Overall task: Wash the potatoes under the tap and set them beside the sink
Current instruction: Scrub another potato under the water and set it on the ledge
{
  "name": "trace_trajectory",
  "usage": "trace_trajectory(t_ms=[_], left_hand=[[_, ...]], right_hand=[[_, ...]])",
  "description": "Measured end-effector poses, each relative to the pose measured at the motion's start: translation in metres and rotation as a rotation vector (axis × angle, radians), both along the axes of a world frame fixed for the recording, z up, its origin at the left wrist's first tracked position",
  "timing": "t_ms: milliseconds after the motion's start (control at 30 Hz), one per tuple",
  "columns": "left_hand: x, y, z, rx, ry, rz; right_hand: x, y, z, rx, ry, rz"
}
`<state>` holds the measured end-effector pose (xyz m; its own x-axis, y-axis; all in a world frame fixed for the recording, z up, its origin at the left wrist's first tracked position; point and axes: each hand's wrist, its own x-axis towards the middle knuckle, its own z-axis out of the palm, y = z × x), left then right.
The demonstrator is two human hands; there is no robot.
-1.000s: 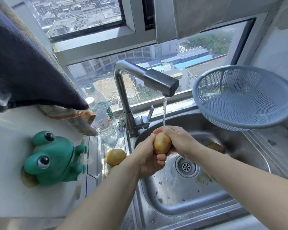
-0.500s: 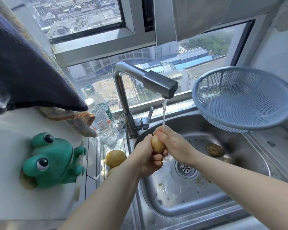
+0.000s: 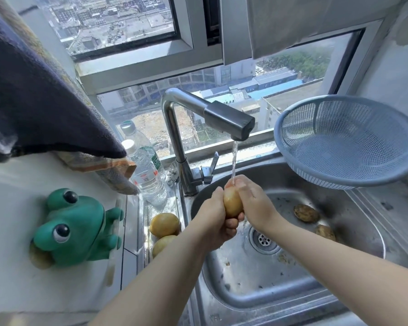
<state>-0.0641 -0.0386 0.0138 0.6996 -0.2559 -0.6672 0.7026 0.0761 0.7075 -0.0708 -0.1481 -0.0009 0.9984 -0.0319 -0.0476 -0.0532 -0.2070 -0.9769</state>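
Under the tap [image 3: 231,121], over the sink [image 3: 292,300]: both my hands clamped on one potato [image 3: 232,203].
My left hand [image 3: 212,220] cups it from below, fingers [image 3: 232,222] curled round it. My right hand [image 3: 253,201] wraps its top, in the stream [image 3: 233,158]. Risk: wet skin looks slick, so a hard rub could squirt it down among two dirty potatoes [image 3: 306,213] in the basin, or spray grit onto two clean ones [image 3: 164,224] just left of the sink.

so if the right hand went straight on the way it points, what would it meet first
The right hand points up and left, and the potato it holds with the left hand is already against it. Past those, the tap stem looks next, though depth is unclear.
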Motion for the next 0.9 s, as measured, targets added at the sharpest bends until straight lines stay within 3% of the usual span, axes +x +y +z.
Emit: trace_trajectory(t_ms=[200,367,567,633,700,800,900], left_hand=[[0.003,0.004,-0.002,0.017,0.005,-0.066],[0.006,0.011,-0.001,0.073,0.027,-0.104],[0.004,0.006,0.002,-0.026,0.119,-0.079],[0.002,0.0,0.001,-0.013,0.029,-0.054],[-0.002,-0.007,0.001,0.06,-0.15,-0.052],[-0.005,-0.008,0.001,0.212,-0.417,-0.184],[-0.005,0.0,0.001,0.283,-0.541,-0.29]], right_hand=[[0.008,-0.007,-0.001,0.13,0.184,0.006],[-0.006,-0.008,-0.004,-0.117,0.072,0.172],[-0.011,-0.023,0.0,-0.166,-0.001,0.259],[-0.008,-0.02,0.001,-0.086,0.047,0.168],[-0.003,-0.016,0.001,0.123,0.146,0.064],[0.002,-0.012,-0.005,0.324,0.226,-0.011],[-0.003,-0.005,-0.011,0.476,0.317,-0.059]])
